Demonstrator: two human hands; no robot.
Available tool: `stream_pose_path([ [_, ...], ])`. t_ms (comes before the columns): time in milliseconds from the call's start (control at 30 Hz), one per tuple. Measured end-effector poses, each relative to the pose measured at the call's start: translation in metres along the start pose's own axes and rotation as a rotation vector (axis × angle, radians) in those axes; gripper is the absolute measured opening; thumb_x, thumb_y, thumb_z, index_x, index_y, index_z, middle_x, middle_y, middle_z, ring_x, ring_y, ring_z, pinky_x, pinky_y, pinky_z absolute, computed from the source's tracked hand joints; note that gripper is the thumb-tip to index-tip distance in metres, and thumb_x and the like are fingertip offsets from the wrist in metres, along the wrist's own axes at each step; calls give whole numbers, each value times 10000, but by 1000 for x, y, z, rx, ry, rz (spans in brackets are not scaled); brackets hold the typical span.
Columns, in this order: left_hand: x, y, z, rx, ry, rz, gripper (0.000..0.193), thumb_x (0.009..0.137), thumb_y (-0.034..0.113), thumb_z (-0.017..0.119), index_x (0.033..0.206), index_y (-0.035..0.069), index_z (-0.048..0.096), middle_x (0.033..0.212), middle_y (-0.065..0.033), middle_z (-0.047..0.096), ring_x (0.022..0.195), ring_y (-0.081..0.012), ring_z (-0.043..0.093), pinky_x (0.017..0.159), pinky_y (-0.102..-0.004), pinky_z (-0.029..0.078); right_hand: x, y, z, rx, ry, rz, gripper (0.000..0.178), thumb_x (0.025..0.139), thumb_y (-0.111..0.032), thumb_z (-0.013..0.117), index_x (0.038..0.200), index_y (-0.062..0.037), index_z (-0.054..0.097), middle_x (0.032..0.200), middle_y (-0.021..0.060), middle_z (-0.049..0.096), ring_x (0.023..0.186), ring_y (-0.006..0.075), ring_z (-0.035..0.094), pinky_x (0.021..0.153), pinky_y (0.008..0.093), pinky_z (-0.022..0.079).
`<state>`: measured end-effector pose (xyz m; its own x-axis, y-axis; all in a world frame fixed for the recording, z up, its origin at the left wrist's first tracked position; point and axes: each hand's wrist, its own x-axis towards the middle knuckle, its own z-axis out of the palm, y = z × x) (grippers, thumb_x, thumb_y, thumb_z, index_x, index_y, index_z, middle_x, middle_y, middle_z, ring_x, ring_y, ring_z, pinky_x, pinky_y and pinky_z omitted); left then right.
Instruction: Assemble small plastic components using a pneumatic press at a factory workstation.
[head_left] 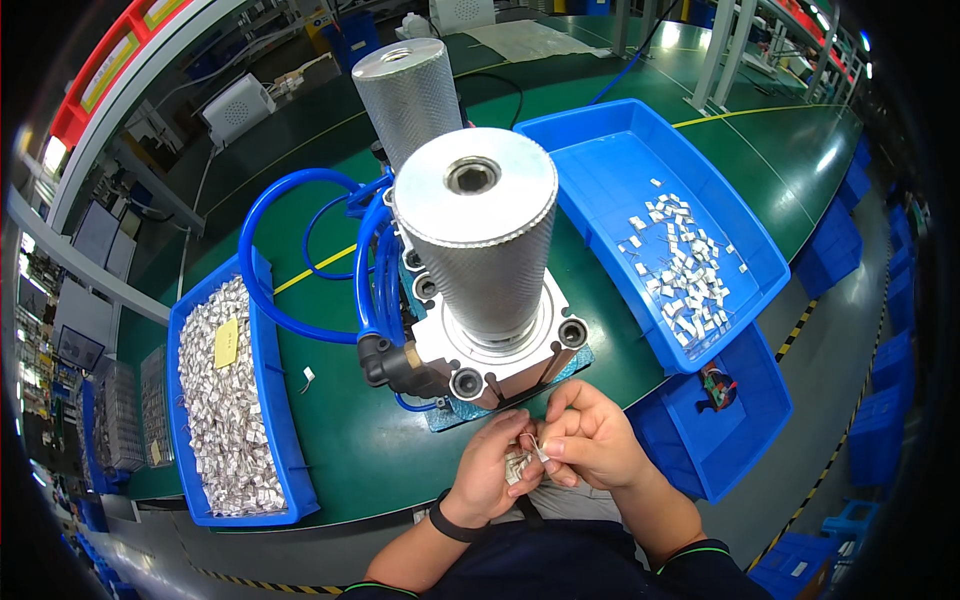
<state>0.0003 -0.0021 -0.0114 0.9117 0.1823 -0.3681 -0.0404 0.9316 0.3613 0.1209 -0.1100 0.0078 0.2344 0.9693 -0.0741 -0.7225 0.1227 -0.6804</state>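
Green desk [365,440] in a busy workshop: one handful in progress, plenty lying on either side

Metal machinery is standing just beyond the fingers, two knurled cylinders [480,265] with blue hoses [247,235] looping off to their left. I am watching the left fingers [492,440] curling around a small bunch of white pieces [515,468], while the right fingers [578,449] are pinching a single white piece [542,453]. It is sitting between the two hands, close to the desk's front edge.

Left of the fingers, a narrow blue tray [284,440] is brimming with a heap of similar pieces [225,430], a yellow note [226,343] lying on top. Beyond the fingers to the right, a wider blue tray [590,165] is carrying a much thinner scatter [690,270]. One stray piece [308,375] is lying between the fingers and the narrow tray.

By my reckoning, the work is somewhere midway, with pieces apparently being handled singly. The pinched one and the bunch are probably awaiting completion. Which tray is holding finished pieces and which is supplying them, I cannot tell.
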Motion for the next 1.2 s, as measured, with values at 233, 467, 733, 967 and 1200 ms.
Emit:
stream_pose_path([
  [233,-11,9,5,97,-36,58,179,924,87,491,1046,-8,582,722,-60,518,480,-88,407,343,-185,279,-3,-7,-1,-242,128,-103,312,830,39,624,1010,-54,387,728,105,604,520,84,527,429,198,394],
  [467,-14,9,8,170,-60,62,174,937,142,531,988,-17,583,703,-45,511,480,-66,394,357,-177,271,0,-5,-2,-25,109,31,284,823,77,586,982,-52,389,707,144,606,445,103,469,388,223,348],
  [733,-21,12,9,354,30,77,86,905,65,577,905,-14,610,580,11,461,445,-38,371,371,-181,246,-10,-9,4,-305,50,-41,299,818,31,643,960,-63,397,670,35,553,527,48,497,449,181,376],
  [967,-19,23,1,269,177,-6,82,886,47,570,838,-8,608,560,-17,454,397,-49,356,339,-183,227,-24,-14,14,-902,-157,-11,292,831,-7,650,974,-47,398,696,-4,544,599,15,506,522,171,401],
  [1200,-25,17,15,204,242,38,138,915,81,543,943,-32,616,600,-13,471,416,-47,360,334,-181,228,-16,3,0,-350,88,-144,287,856,43,604,994,-33,364,787,62,597,707,45,560,580,178,435],
])
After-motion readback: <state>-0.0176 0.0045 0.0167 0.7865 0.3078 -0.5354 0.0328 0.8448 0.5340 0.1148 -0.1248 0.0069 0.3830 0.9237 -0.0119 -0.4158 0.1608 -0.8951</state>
